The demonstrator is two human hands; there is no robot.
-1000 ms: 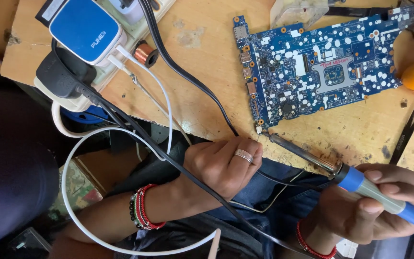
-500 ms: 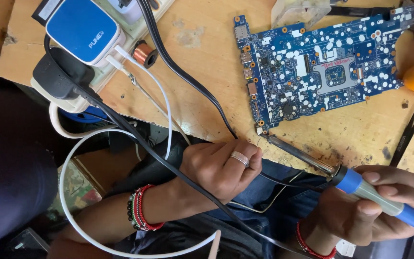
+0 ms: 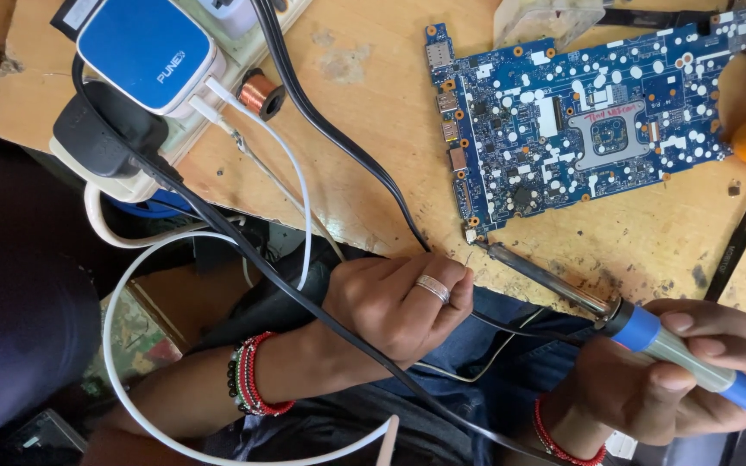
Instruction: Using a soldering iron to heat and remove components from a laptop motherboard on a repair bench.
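1. Since half a second ago, very little has shifted: the soldering iron (image 3: 649, 332) tip sits a touch closer to the lower left corner of the circuit board (image 3: 580, 121), and my left hand (image 3: 395, 302) stays curled at the tabletop (image 3: 373, 173) edge.
2. My right hand (image 3: 684, 371) has its grip wrapped fully around the iron's blue handle, fingers closed over it, the metal shaft pointing up and left toward the board's corner.
3. My left hand is closed into a loose fist with a ring (image 3: 433, 287) showing; a thin wire (image 3: 511, 354) runs out from it toward the iron, though I cannot tell exactly how the fingers pinch it.
4. I judge the tip is just at or beside the board's corner pad; to do this well I would keep the right wrist braced, bring the tip down flat on the pad, and feed the thin wire into the joint, not onto the shaft.
5. Further out, a black cable (image 3: 338, 138) and a white cable (image 3: 295, 181) cross the tabletop from the power strip (image 3: 123, 168) with its blue-and-white charger (image 3: 144, 52); I would keep both off the hot shaft.
6. Black tweezers (image 3: 740, 242) lie to the right of the board, and a small copper coil (image 3: 261, 93) sits near the charger.
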